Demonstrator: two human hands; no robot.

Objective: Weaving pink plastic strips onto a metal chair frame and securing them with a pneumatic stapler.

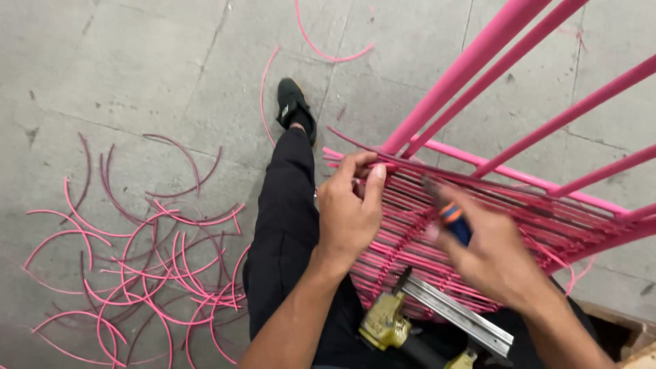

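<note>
L hand (348, 208): I see it mid-frame, fingers curled, thumb and index pinching pink cord (342, 158) at the left edge of the woven seat (424, 225). Closed on the cord.
R hand (495, 256): right of the L hand, blurred, fist wrapped round a tool with orange/blue handle (453, 220); dark tip points far-left over the weave. Tool type: can't tell.
Woven seat: rows of pink cord stretched across the pink chair frame (478, 58); sits centre-right, on/above my lap. Frame tubes run up to the far right.
Staple gun (437, 321): brass-coloured body w/ long metal magazine, lying near edge of seat, just below both hands, not touched.
Leg (287, 225): black trousers, stretched away to the far side, black shoe (294, 109) at the end.
Cord offcuts (143, 273): heap of curved pink and darker pieces on the concrete floor (137, 61), left of the leg; a few loose strands further off near the shoe.
Wooden piece (629, 335): near-right corner, partly cut off.
</note>
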